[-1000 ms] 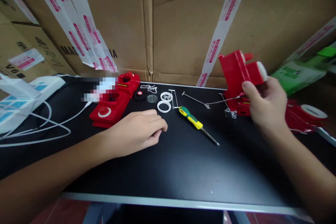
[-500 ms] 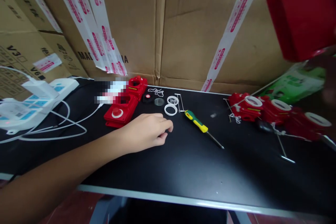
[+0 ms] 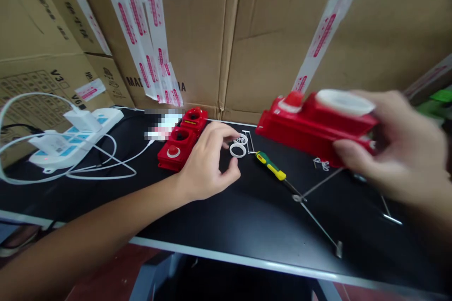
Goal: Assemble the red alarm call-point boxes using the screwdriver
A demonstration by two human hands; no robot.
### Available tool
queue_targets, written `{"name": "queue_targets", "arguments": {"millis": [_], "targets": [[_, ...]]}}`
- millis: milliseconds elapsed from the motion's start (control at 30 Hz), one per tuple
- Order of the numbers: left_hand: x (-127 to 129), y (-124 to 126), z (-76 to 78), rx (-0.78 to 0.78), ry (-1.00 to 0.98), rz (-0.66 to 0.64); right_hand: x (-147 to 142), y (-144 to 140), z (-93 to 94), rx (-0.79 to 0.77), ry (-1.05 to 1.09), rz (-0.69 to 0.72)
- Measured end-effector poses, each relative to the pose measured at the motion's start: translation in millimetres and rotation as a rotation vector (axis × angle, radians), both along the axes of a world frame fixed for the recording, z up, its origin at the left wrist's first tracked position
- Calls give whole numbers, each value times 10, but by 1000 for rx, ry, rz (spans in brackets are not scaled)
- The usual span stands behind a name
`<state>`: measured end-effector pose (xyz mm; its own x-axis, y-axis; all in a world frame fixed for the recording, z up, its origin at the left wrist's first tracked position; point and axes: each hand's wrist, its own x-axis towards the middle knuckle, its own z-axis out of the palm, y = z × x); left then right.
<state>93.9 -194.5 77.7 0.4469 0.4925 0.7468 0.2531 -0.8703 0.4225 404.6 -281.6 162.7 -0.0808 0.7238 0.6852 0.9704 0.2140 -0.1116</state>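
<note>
My right hand (image 3: 395, 146) grips a red plastic housing (image 3: 303, 127) by its right end, above the table. A white ring (image 3: 344, 101) and a red button (image 3: 293, 99) sit on its top. From it hangs a jointed metal rod (image 3: 319, 223). My left hand (image 3: 212, 162) is open, thumb and fingers apart, with nothing between them. Just beyond its fingertips lie a loose white ring (image 3: 238, 150) and a slotted white ring (image 3: 241, 139). Another red housing (image 3: 174, 150) rests behind the left hand, partly covered by it.
A green and yellow screwdriver (image 3: 271, 165) lies mid-table on the black tabletop (image 3: 240, 230). At left stands a white power strip (image 3: 95, 124) with looping cables. Cardboard boxes (image 3: 197, 33) wall the back. White cord (image 3: 322, 163) lies beneath the held housing.
My right hand has brought a red housing from the upper right down toward the middle. My left hand has opened its curled fingers. The view has shifted slightly.
</note>
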Motion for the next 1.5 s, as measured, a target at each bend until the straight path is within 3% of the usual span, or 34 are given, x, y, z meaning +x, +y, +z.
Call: {"name": "queue_targets", "arguments": {"millis": [67,167,267,367,467,633,767,900,1000,1133,1267,1400,1500], "targets": [[-35,-27,62,117,-54,73,-186,-3,-167,-32,-22,228],[-116,3,182,193,78,19,-454,35,-427,-162,42,356],[-194,75,299,98,276,-140,-666,52,-638,-255,68,429],[-246,138,354,-82,439,-199,-803,47,-794,-307,69,479],[-264,179,323,-210,590,-252,-892,57,-909,-357,89,491],[-245,218,220,-263,742,-278,-967,96,-953,-479,91,520],[-243,222,231,-224,795,-258,-756,98,-798,-545,78,531],[-287,228,268,-292,858,-181,-248,123,-627,-616,58,424],[-350,253,293,-341,942,-91,105,161,-636,-708,78,341],[-331,175,393,-218,900,-62,276,190,-815,-689,93,256],[-10,-204,423,31,787,-166,178,193,-1014,-638,20,191],[418,-584,140,475,774,-305,63,178,-1128,-674,7,154],[610,-679,-148,428,820,-312,39,153,-1156,-681,17,128]]}}
